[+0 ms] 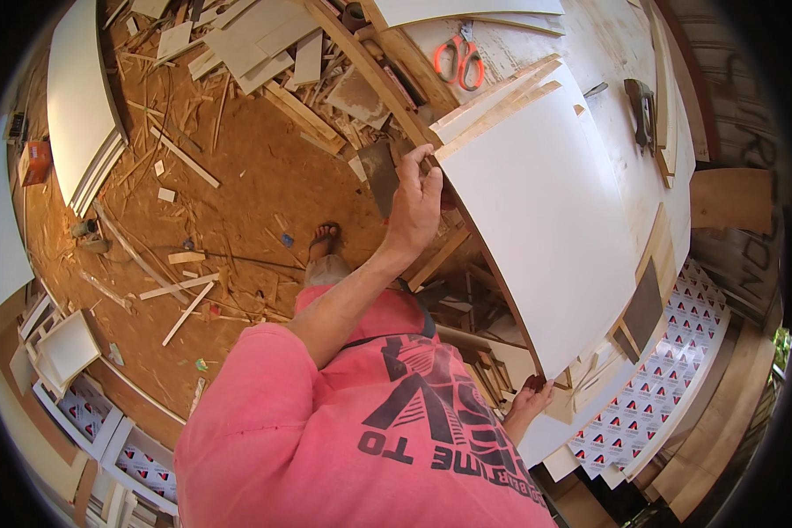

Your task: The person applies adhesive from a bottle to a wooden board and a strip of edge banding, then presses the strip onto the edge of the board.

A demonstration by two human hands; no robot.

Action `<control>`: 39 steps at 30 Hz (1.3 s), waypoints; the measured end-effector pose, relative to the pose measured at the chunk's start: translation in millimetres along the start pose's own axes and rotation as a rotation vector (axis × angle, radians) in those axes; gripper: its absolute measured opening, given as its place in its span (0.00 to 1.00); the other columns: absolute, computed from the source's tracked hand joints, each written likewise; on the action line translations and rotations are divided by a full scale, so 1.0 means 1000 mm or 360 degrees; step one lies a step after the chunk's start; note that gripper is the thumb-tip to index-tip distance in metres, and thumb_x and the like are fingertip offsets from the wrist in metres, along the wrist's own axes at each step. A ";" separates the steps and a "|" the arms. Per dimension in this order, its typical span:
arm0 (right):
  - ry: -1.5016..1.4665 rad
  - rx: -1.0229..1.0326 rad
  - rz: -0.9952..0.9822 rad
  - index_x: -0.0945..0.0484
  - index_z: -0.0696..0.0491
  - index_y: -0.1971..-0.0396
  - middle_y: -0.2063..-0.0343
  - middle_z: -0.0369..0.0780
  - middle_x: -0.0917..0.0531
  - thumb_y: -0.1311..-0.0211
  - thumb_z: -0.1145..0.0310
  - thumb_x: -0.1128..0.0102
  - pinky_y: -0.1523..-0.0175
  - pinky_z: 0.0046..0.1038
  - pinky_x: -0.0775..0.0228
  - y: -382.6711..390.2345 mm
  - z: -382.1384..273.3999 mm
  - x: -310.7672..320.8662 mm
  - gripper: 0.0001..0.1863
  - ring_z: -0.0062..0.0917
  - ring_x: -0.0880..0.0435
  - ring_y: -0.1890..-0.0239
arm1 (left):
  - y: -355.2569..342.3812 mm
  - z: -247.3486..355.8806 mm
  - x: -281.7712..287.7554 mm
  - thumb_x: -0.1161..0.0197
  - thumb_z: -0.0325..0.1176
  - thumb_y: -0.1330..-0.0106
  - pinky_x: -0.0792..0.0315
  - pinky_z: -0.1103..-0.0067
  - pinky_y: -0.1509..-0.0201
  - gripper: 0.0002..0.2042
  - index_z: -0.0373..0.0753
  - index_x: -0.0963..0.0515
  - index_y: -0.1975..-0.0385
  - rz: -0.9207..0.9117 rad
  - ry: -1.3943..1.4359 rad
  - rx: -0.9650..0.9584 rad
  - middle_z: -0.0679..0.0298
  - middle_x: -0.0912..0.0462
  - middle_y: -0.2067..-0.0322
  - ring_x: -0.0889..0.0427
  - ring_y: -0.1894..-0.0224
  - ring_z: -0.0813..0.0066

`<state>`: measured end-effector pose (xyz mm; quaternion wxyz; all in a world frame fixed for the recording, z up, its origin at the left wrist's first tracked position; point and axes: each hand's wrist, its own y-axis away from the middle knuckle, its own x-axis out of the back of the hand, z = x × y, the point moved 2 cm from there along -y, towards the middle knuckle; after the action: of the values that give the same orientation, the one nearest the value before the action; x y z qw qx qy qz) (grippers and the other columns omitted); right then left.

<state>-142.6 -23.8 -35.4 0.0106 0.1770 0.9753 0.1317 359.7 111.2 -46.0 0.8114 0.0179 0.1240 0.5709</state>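
Note:
A large white panel lies tilted across the worktable's edge, with pale wooden strips along its far end. My left hand is closed on the panel's far left corner, thumb and fingers at the edge beside the strips. Lower down, my right hand grips the panel's near corner, its fingers partly hidden by the edge. Beyond the panel, a pair of scissors with orange handles rests on the white tabletop. A dark hand tool lies to the right, near a long board.
Wood scraps and offcuts litter the brown floor on the left, near my sandalled foot. White sheets lean stacked at the far left, by an orange box. Patterned sheeting and brown boards lie at the right.

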 end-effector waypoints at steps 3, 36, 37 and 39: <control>0.0001 -0.0001 -0.0047 0.38 0.53 0.50 0.62 0.42 0.25 0.37 0.69 0.42 0.60 0.30 0.27 -0.004 0.000 0.005 0.19 0.29 0.24 0.62 | -0.001 -0.008 0.002 0.51 0.35 0.30 0.26 0.74 0.68 0.20 0.38 0.43 0.41 -0.0022 0.0048 0.0040 0.56 0.21 0.72 0.21 0.73 0.72; 0.0024 -0.0006 -0.0084 0.35 0.55 0.51 0.59 0.44 0.25 0.38 0.67 0.40 0.53 0.35 0.28 -0.006 -0.002 0.003 0.20 0.31 0.26 0.59 | -0.006 -0.005 0.000 0.45 0.29 0.33 0.21 0.79 0.70 0.16 0.35 0.40 0.49 -0.0076 0.0499 0.0317 0.58 0.21 0.68 0.20 0.70 0.78; 0.0018 -0.0002 -0.0078 0.36 0.55 0.50 0.59 0.44 0.25 0.38 0.67 0.40 0.53 0.35 0.28 -0.008 -0.001 0.005 0.20 0.31 0.26 0.59 | -0.006 -0.007 0.000 0.46 0.29 0.33 0.22 0.79 0.70 0.16 0.35 0.40 0.49 -0.0080 0.0544 0.0327 0.58 0.21 0.68 0.20 0.70 0.78; -0.0005 -0.0012 -0.0054 0.36 0.55 0.50 0.60 0.44 0.25 0.38 0.68 0.40 0.53 0.36 0.28 -0.016 0.003 0.014 0.20 0.31 0.25 0.59 | -0.005 -0.001 -0.001 0.46 0.28 0.33 0.22 0.79 0.70 0.15 0.35 0.40 0.50 -0.0057 0.0472 0.0299 0.58 0.21 0.68 0.21 0.70 0.79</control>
<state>-160.5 -32.6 -41.7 0.0149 0.1607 0.9776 0.1349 363.7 108.2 -47.2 0.7890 0.0069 0.2955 0.5385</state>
